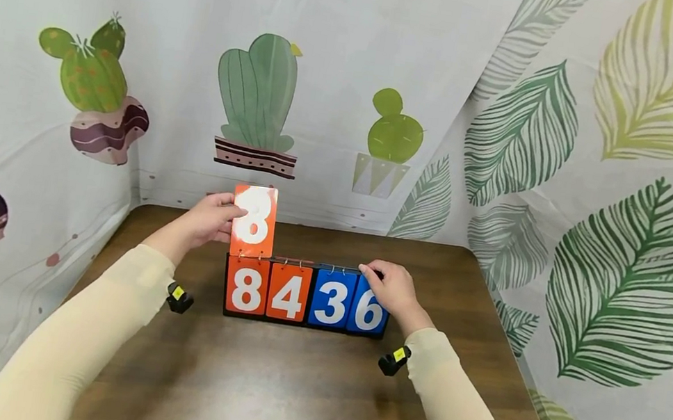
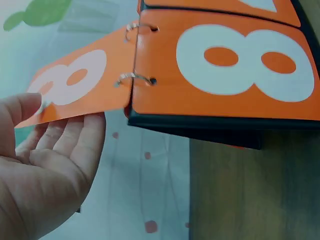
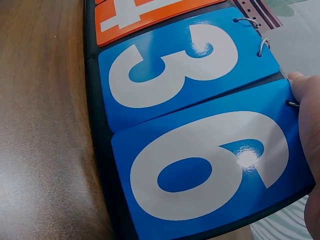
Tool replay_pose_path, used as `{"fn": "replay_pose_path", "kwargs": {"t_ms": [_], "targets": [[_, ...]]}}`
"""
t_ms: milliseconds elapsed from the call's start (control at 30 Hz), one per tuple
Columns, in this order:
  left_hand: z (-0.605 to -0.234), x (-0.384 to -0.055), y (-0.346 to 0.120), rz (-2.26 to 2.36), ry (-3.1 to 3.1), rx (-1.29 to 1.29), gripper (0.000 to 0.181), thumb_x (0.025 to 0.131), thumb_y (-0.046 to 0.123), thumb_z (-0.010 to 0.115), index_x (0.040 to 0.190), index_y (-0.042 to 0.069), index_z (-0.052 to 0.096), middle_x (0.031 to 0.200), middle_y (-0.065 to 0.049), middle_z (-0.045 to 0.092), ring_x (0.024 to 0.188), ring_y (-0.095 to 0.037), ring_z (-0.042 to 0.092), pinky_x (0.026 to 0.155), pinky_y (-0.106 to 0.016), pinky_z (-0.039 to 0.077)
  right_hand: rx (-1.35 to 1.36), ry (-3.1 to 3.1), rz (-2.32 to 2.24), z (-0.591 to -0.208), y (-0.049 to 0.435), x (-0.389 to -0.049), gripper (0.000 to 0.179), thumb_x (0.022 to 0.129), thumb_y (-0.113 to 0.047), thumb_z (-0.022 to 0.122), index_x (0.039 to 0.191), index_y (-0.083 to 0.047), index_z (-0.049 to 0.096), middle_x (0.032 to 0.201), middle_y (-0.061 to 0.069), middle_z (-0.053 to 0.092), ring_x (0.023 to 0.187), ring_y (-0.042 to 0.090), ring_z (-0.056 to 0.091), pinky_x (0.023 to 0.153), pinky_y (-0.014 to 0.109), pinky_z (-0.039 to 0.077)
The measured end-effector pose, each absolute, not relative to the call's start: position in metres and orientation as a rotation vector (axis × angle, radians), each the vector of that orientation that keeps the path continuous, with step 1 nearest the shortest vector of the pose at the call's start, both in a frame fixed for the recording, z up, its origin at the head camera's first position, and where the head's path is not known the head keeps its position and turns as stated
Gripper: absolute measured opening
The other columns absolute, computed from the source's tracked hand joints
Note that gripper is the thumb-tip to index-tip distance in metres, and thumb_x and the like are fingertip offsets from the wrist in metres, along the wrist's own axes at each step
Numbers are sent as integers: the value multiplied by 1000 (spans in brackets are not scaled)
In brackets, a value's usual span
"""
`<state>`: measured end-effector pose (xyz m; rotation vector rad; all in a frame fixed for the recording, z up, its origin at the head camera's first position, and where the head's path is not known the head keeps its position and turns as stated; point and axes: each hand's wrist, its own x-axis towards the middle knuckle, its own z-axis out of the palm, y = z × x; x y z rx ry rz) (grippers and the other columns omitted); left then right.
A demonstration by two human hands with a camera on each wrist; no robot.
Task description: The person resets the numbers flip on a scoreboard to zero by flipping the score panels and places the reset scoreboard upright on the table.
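A tabletop flip scoreboard [image 2: 200, 121] with a black frame stands on the table, its front reading 8, 4, 3, 6. My left hand [image 1: 209, 219] pinches a raised orange number card [image 1: 255, 224] with a white 8, thumb on its face and fingers behind. Metal rings [image 2: 135, 77] join this card to the board's top edge. Below it hangs another orange 8 card [image 2: 160, 65], beside the orange 4 card [image 1: 288, 292]. My right hand [image 1: 393, 287] grips the upper right corner, above the blue 6 card [image 3: 200, 165] and next to the blue 3 card [image 3: 170, 70].
The brown wooden table [image 1: 263, 397] extends in front of the scoreboard. Behind it hangs a white cloth [image 1: 343, 50] printed with cacti, and leaf-printed cloth [image 1: 511, 273] covers the right side. A small black device [image 1: 393, 361] is worn at each wrist.
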<state>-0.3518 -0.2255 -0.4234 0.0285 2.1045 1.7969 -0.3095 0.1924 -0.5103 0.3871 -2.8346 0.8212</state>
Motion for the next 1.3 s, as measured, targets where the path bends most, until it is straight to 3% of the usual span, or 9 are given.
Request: {"fn": "replay_pose_path", "kwargs": {"t_ms": [100, 300, 500, 700, 900, 1167, 1300], "targets": [[-426, -348, -226, 1720, 2193, 136, 53, 107, 31, 56, 149, 2, 44, 116, -7, 70, 95, -15, 75, 86, -40, 62, 384, -2834, 820, -510, 193, -311, 29, 104, -45, 59, 99, -22, 75, 87, -5, 71, 81, 18, 61, 81, 40, 55], [-423, -330, -224, 1523, 2385, 349, 43, 105, 36, 60, 130, 2, 64, 117, -7, 73, 102, -15, 70, 92, -40, 59, 380, -2826, 811, -510, 194, -312, 30, 104, -45, 58, 101, -21, 76, 90, -3, 73, 83, 19, 62, 83, 43, 56], [-423, -308, -219, 1355, 2582, 581, 25, 104, 27, 62, 113, 8, 75, 105, -12, 74, 92, -18, 65, 81, -30, 54, 375, -2821, 807, -511, 195, -312, 30, 104, -45, 58, 99, -21, 76, 89, -3, 73, 83, 19, 62, 82, 42, 55], [-424, -280, -212, 1289, 2689, 693, 26, 103, 22, 63, 124, 16, 75, 123, -10, 75, 108, -19, 70, 89, -27, 56, 362, -2829, 824, -512, 194, -311, 29, 103, -45, 59, 99, -21, 76, 89, -3, 73, 84, 19, 62, 84, 42, 55], [-423, -246, -206, 1266, 2804, 709, 27, 103, 23, 63, 127, 22, 74, 126, -2, 74, 111, -14, 68, 90, -29, 56, 359, -2821, 838, -511, 193, -310, 31, 103, -45, 59, 100, -21, 77, 90, -2, 74, 85, 20, 64, 85, 44, 56], [-442, -213, -196, 1336, 2890, 769, 29, 99, 12, 67, 126, 19, 74, 121, 0, 75, 101, -6, 67, 84, -22, 56, 361, -2813, 836, -512, 193, -310, 30, 103, -45, 59, 99, -21, 77, 91, -3, 75, 85, 20, 64, 85, 43, 56], [-456, -201, -188, 1371, 2969, 770, 30, 95, 10, 71, 124, 16, 75, 127, -2, 73, 115, -16, 68, 87, -13, 51, 376, -2807, 840, -513, 193, -310, 30, 103, -45, 59, 100, -21, 77, 92, -3, 75, 85, 20, 64, 85, 44, 56]]}}
